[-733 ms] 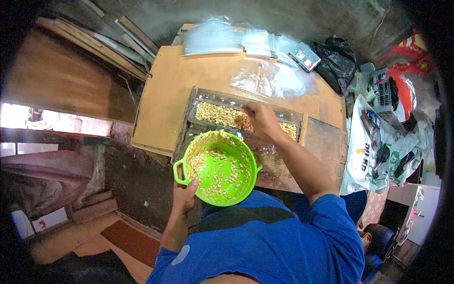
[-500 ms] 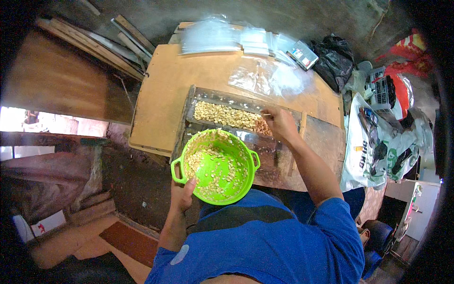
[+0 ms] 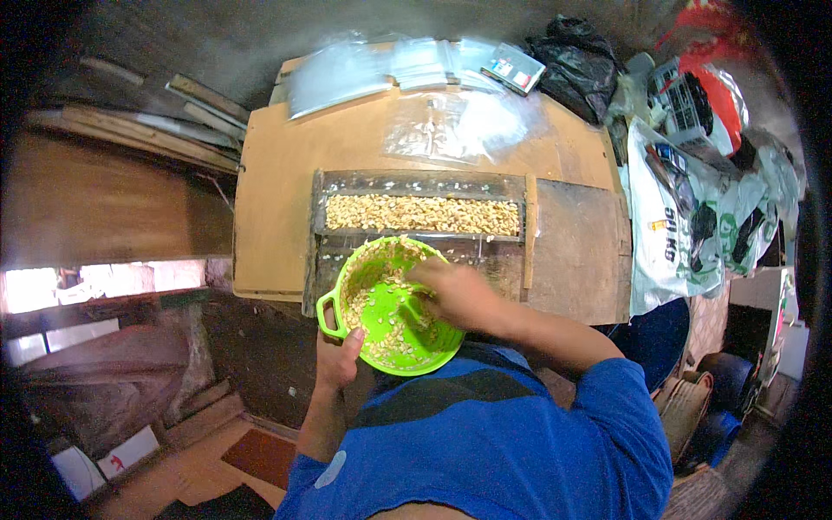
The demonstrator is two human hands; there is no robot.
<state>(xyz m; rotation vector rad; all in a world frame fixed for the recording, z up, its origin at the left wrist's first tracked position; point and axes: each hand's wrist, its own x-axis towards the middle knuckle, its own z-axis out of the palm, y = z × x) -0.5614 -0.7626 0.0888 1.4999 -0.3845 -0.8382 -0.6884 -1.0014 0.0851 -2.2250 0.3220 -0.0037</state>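
A bright green two-handled bowl is tilted toward me, with pale split beans or nuts clinging to its bottom and walls. My left hand grips its left side, thumb over the rim below the handle. Inside the bowl's right half is my right hand, fingers bent downward and blurred, so their grip and anything in them cannot be made out. Beyond the bowl, a long wooden tray holds an even layer of the same pale pieces.
The tray lies on a tan wooden table, beside a brown board. Clear plastic bags and stacked plastic sheets lie at the back. A black bag and white sacks crowd the right. Planks lean left.
My right hand has moved from the tray's right end back into the bowl. Pieces once hidden by that hand now show across the tray. The view has shifted slightly; my left hand keeps the bowl.
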